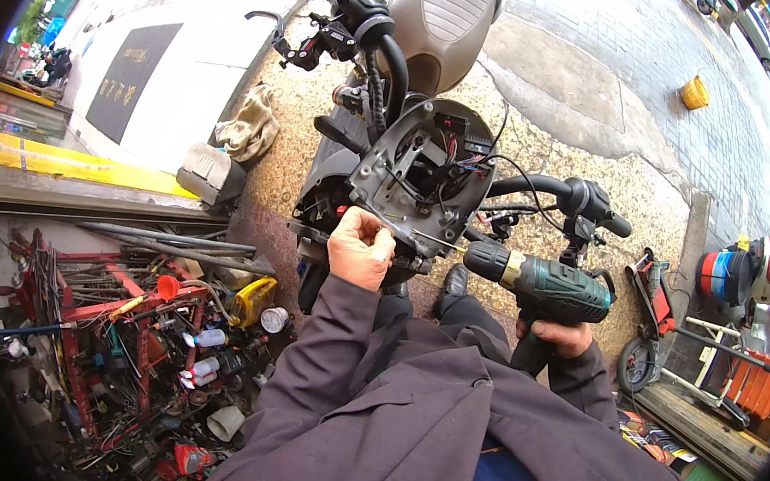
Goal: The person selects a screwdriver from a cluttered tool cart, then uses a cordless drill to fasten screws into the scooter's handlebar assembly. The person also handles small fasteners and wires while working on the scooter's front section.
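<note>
A scooter [415, 168] stands in front of me with its front panel off, showing a grey plastic housing and a bundle of wires [467, 172]. My right hand [561, 337] is wrapped round the handle of a dark green cordless drill [558, 289]. The drill's long thin bit [436, 240] points left toward the housing's lower edge. Just left of the bit's tip, my left hand [362, 247] pinches its thumb and fingers together at that edge. Whatever lies between those fingertips is too small to make out.
On the left stands a red metal rack [100, 310] crowded with tools, bottles and parts. A rag [249, 124] lies beside a grey block at upper left. To the right are a small red kick scooter [652, 298], an orange crate [756, 387] and a yellow bucket [693, 93].
</note>
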Available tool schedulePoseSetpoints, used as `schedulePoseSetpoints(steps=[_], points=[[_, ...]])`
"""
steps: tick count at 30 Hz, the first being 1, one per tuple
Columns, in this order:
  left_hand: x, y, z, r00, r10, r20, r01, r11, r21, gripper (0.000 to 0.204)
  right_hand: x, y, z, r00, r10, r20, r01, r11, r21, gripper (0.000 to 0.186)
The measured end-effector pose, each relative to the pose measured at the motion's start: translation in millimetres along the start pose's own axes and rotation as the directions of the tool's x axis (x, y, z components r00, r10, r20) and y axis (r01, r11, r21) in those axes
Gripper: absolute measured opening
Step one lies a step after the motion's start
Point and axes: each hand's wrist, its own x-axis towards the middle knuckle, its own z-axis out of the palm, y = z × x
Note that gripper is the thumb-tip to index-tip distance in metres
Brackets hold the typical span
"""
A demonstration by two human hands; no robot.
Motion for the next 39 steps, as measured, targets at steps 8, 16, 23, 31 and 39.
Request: schedulePoseSetpoints(steps=[8,16,23,31,39], points=[[3.3,-3.2,6.5,0.997,0.073,-0.024,-0.070,0.994,0.085,0.007,5.8,-4.6,-8.1,0.998,0.036,0.045,-0.039,0.997,0.065,0.056],[4.3,12.3,12.4,0.992,0.119,0.041,-0.120,0.792,0.599,0.010,9.9,-7.3,-16.7,0.996,0.057,0.070,-0.062,0.996,0.071,0.054],[9.2,18.9,22.1,0.963,0.209,0.170,-0.261,0.572,0.778,0.020,11.6,-13.0,-20.6,0.996,0.076,0.056,-0.080,0.994,0.069,0.053],[13.4,25.6,24.9,0.974,0.150,0.172,-0.211,0.308,0.928,0.021,13.9,-14.8,-30.4,0.992,0.064,0.104,-0.072,0.994,0.076,0.052],[20.6,18.1,31.8,0.973,0.167,0.158,-0.196,0.248,0.949,0.014,13.0,-14.4,-35.3,0.997,0.037,0.066,-0.038,0.999,0.012,0.057]])
